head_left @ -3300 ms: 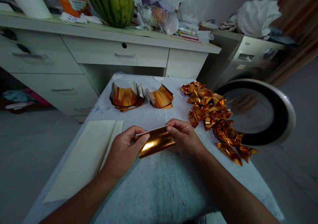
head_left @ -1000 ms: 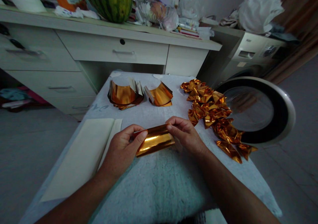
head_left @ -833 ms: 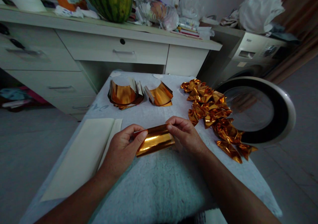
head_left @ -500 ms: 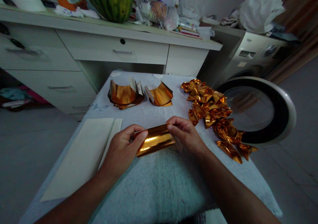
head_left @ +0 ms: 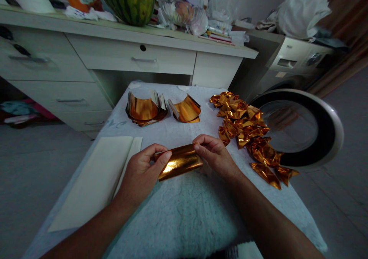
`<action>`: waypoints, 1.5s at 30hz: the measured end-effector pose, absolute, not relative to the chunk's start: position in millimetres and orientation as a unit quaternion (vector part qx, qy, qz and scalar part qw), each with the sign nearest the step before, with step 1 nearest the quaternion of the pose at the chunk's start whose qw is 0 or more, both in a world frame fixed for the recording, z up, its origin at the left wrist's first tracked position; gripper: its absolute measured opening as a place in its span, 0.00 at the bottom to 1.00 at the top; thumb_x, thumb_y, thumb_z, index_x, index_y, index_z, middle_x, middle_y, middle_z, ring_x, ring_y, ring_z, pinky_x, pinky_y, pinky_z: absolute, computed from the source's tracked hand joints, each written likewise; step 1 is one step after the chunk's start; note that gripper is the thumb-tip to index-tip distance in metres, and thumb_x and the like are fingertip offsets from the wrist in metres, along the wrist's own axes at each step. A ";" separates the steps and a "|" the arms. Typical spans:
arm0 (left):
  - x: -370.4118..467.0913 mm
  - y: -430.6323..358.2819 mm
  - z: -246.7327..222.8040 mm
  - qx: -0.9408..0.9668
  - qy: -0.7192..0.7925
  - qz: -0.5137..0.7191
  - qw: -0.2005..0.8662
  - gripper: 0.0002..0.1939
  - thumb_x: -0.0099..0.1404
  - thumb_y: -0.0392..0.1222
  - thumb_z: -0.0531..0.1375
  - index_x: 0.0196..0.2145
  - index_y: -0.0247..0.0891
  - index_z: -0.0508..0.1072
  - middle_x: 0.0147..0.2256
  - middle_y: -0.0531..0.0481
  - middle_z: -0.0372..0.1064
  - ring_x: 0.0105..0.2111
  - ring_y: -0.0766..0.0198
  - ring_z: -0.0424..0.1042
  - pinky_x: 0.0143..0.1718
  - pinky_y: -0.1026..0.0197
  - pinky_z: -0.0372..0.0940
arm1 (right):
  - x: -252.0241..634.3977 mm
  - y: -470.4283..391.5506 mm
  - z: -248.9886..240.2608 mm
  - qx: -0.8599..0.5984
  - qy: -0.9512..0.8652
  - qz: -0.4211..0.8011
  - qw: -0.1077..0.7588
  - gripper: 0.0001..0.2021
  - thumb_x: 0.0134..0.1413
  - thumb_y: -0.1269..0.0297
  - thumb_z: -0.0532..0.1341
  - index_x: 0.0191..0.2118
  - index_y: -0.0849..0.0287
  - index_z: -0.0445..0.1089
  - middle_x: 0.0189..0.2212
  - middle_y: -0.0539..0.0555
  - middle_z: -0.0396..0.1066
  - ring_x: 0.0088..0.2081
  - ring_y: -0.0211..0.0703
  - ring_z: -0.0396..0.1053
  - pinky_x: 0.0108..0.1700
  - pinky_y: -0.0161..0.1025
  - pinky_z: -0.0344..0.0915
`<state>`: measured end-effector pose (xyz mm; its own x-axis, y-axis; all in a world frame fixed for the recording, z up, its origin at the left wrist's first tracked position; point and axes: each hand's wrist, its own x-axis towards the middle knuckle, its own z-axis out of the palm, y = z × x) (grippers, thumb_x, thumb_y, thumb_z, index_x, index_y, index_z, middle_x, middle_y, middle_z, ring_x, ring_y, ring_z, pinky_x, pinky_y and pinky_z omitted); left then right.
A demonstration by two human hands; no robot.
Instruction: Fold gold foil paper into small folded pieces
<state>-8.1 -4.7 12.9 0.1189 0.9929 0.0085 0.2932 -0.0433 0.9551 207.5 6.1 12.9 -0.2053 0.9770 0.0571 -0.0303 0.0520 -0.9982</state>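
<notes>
A sheet of shiny gold foil paper (head_left: 181,162), curled into a half-tube, is held above the cloth-covered table between my two hands. My left hand (head_left: 145,167) grips its left end, thumb on the outer face and fingers behind. At the upper right corner, my right hand (head_left: 215,155) pinches the edge between thumb and fingers. Beyond my hands lie two stacks of curved gold sheets, a larger left stack (head_left: 143,109) and a smaller right stack (head_left: 186,109). Folded gold foil pieces (head_left: 244,125) are heaped to the right.
Pale paper sheets (head_left: 92,178) lie on the table's left side. Behind the table (head_left: 184,220) is a white drawer cabinet (head_left: 115,52) bearing a watermelon (head_left: 126,2) and plastic bags. The open round door (head_left: 327,128) of a washing machine (head_left: 296,56) borders the table's right edge.
</notes>
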 end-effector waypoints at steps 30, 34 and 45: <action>-2.2 -1.1 17.6 0.682 0.573 0.288 0.351 0.11 0.65 0.48 0.56 0.29 0.41 0.73 0.24 0.55 0.71 0.24 0.63 0.69 0.27 0.63 0.59 | 202.4 12.1 5.8 -0.591 -0.689 0.258 0.331 0.05 0.52 0.70 0.62 0.27 0.57 0.68 0.35 0.52 0.68 0.43 0.45 0.62 0.50 0.46 0.56; -1.2 1.1 12.4 0.725 0.589 0.232 0.272 0.08 0.64 0.45 0.56 0.31 0.42 0.73 0.26 0.54 0.73 0.26 0.61 0.71 0.29 0.61 0.57 | 195.7 11.7 3.4 -0.630 -0.698 0.200 0.276 0.05 0.51 0.71 0.63 0.26 0.57 0.71 0.39 0.54 0.68 0.45 0.48 0.60 0.50 0.47 0.54; -0.7 5.0 4.1 0.781 0.581 0.160 0.166 0.02 0.64 0.40 0.58 0.35 0.43 0.70 0.26 0.54 0.71 0.29 0.58 0.71 0.31 0.60 0.56 | 187.0 11.6 -4.6 -0.656 -0.709 0.118 0.230 0.05 0.49 0.68 0.64 0.26 0.58 0.69 0.39 0.55 0.68 0.44 0.51 0.58 0.45 0.46 0.53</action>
